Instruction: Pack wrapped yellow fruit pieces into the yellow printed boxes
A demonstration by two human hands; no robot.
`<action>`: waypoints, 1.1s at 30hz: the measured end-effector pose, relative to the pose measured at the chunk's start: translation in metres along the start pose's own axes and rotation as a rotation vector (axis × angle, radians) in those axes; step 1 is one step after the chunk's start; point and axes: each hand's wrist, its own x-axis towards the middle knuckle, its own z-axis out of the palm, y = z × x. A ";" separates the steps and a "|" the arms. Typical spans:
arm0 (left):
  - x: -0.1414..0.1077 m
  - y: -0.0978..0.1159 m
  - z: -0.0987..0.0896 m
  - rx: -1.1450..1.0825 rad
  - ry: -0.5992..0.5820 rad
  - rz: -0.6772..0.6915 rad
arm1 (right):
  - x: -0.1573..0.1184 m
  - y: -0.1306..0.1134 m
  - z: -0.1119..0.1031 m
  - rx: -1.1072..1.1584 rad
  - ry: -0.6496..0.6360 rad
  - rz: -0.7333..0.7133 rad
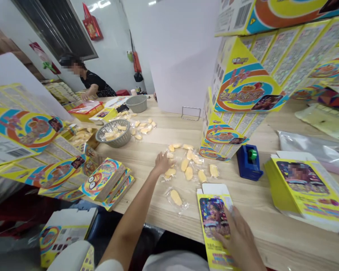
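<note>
My left hand (163, 163) reaches over loose yellow snack pieces in clear wrappers; its fingers curl down onto a wrapped snack piece (170, 155), partly hidden and slightly blurred. More wrapped pieces (189, 173) lie just to its right, and a single wrapped piece (176, 197) is nearer to me. At the table's front edge my right hand (238, 233) grips a yellow printed carton (213, 214), thumb across its front and fingers along the right side. The carton's white top flap stands up at the far end.
Yellow cartons stack high on the right (243, 79) and left (31, 131). A blue tape dispenser (249, 163) stands beside another carton (307, 188). Flat boxes (106, 180) sit at the left edge. Behind them is a grey basket (114, 137) of wrapped pieces. A person (93, 81) works across the table.
</note>
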 end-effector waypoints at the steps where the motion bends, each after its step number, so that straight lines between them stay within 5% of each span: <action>1: 0.001 0.001 0.008 0.024 0.001 -0.013 | 0.000 -0.003 -0.001 -0.028 0.002 0.031; 5: -0.010 0.019 0.013 0.025 0.036 0.062 | 0.000 -0.008 -0.008 0.092 0.047 0.271; 9: -0.075 0.049 0.028 -0.046 -0.119 0.328 | -0.001 -0.012 -0.019 0.466 0.072 0.389; 13: -0.136 0.070 0.051 -0.204 -0.294 0.559 | -0.008 -0.030 -0.036 0.565 0.111 0.246; 17: -0.143 0.080 0.049 -0.169 -0.320 0.386 | -0.012 -0.047 -0.045 0.440 0.130 -0.007; 20: -0.145 0.084 0.038 -0.132 -0.464 0.555 | -0.013 -0.055 -0.043 0.278 0.123 -0.088; 23: -0.160 0.090 0.030 -0.172 -0.381 0.582 | -0.012 -0.067 -0.040 0.271 0.088 -0.025; 29: -0.188 0.098 0.019 -0.185 -0.338 0.725 | -0.011 -0.089 -0.062 0.748 -0.091 0.204; 33: -0.190 0.087 0.025 -0.323 -0.028 0.530 | -0.004 -0.096 -0.081 0.997 -0.045 0.495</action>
